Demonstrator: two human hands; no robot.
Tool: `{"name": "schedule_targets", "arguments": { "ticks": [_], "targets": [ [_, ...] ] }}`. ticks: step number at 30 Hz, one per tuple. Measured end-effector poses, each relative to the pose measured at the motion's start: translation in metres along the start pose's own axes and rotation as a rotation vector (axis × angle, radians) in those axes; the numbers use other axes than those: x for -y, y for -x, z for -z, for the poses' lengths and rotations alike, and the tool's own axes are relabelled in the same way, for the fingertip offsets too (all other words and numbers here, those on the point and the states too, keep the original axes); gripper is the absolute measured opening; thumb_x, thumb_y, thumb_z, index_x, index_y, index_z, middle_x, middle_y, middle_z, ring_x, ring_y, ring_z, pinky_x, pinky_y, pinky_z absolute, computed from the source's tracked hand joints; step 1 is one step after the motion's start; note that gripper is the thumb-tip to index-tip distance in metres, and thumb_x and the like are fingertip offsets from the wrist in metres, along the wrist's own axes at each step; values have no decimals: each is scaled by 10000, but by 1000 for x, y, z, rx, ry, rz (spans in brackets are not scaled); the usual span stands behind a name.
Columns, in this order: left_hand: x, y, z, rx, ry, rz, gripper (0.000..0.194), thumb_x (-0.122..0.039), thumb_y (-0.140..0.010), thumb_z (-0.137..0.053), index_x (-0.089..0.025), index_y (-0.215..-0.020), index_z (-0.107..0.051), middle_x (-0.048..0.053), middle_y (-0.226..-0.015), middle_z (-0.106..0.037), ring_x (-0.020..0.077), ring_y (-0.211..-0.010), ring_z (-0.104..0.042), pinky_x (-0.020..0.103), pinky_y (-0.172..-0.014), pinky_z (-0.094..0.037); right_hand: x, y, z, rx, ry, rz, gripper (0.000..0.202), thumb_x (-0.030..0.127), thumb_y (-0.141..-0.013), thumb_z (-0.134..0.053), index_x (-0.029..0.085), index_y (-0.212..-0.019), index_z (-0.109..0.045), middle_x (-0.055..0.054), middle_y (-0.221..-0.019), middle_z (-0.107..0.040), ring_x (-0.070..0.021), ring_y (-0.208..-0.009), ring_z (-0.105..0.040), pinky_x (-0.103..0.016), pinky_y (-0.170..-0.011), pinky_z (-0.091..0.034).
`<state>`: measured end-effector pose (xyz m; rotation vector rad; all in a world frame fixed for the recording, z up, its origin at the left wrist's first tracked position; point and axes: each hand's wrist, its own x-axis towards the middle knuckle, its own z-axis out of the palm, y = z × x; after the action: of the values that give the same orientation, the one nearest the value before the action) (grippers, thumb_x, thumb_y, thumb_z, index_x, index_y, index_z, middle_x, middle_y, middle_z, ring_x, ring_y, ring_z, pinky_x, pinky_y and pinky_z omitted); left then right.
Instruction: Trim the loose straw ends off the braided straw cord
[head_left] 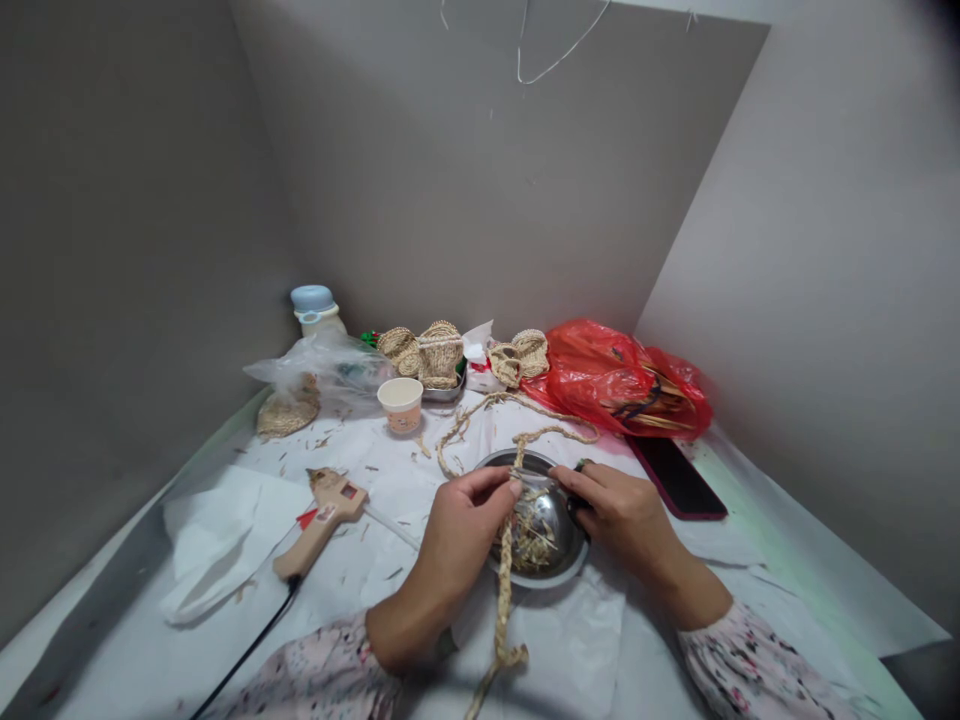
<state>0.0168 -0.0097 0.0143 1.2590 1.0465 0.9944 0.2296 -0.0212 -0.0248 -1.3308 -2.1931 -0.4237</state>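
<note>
1. Your left hand (466,515) pinches the long, pale-yellow braided straw cord (504,575) between thumb and forefinger; those fingers are closed narrowly on it.
2. Your right hand (626,505) appears to hold small scissors with black handles (576,506); its fingers are curled around them, with the forefinger reaching toward the cord. How far the blades are parted is too small to tell.
3. The step in hand looks like trimming at the pinch. Hold the cord taut there, and lay the blades flat along its side so that you nip loose fibres rather than the plaited strands.
4. Keep your left thumb clear of the blade tips, since it sits just beside them.
5. Work above the round, shiny steel bowl (545,581), where pieces can drop onto the dry straw scraps (534,547) lying inside.
6. The cord crosses over the bowl's left part. Its far length curves in a loop on the white-covered desk (360,640) behind the bowl; its near end runs toward you.
7. It looks dry, knobbly and fairly even, with a stubby tuft sticking out to the right near your end.
</note>
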Motion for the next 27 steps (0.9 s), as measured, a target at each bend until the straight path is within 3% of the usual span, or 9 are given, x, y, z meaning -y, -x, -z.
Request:
{"name": "schedule_targets", "arguments": {
  "ticks": [27],
  "targets": [
    [-3,0,-1,-22,-73,-19,292,-330,-732,-663,-122,-925,-732,64,-808,-715,184,-706,-607,258,-635,-451,1,0,2,36,56,-3,429,24,-679,-496,231,-1016,-663,2,-700,-574,-140,-656,-526,-262,-589,-299]
  ]
}}
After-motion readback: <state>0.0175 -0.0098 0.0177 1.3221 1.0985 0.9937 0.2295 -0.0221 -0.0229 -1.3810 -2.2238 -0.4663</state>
